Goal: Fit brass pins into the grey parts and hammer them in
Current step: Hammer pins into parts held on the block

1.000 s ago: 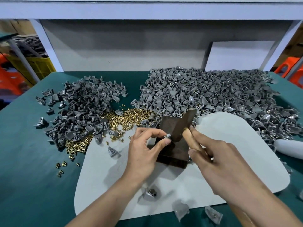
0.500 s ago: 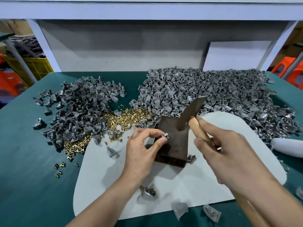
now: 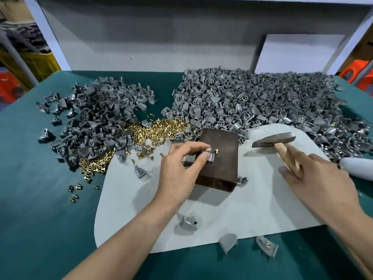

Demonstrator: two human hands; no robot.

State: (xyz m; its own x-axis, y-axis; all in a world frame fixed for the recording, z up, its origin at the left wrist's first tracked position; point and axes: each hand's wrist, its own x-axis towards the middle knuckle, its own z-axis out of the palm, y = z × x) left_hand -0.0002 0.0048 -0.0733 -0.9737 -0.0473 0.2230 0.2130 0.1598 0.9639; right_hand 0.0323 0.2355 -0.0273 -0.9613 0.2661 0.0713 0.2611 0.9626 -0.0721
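Green table [image 3: 40, 219], pale mat [image 3: 242, 209] laid on it in front of the person. A dark brown metal block [image 3: 220, 168] stands on the mat, near its far edge.

Left hand [image 3: 181, 168]: thumb and forefinger pinch a small grey part [image 3: 209, 157] and hold it down on the top face of the block; the other fingers are curled loosely behind. A brass pin [image 3: 217, 150] stands up out of the part, just beside the fingertips.

Right hand [image 3: 314, 182]: holds a hammer by its wooden handle [image 3: 282, 151], fingers lying along and round the shaft. The hammer head [image 3: 272, 140] hangs over the mat to the right of the block, apart from the part and pin, with its narrow end pointing left toward them.

Stock: a large heap of grey parts [image 3: 252, 102] at the far right of the table, a smaller heap [image 3: 96, 122] at the far left. Loose brass pins [image 3: 161, 128] are spread between the two heaps and along the near edge of the left one, with a few strays [image 3: 77, 186] on the green.

Single grey parts lie about: one on the mat left of the block [image 3: 141, 171], one near the left forearm [image 3: 186, 223], two at the mat's near edge [image 3: 228, 242] [image 3: 266, 244]; the last shows brass in it.

A white rounded object [image 3: 355, 168] lies at the right edge, only partly visible.
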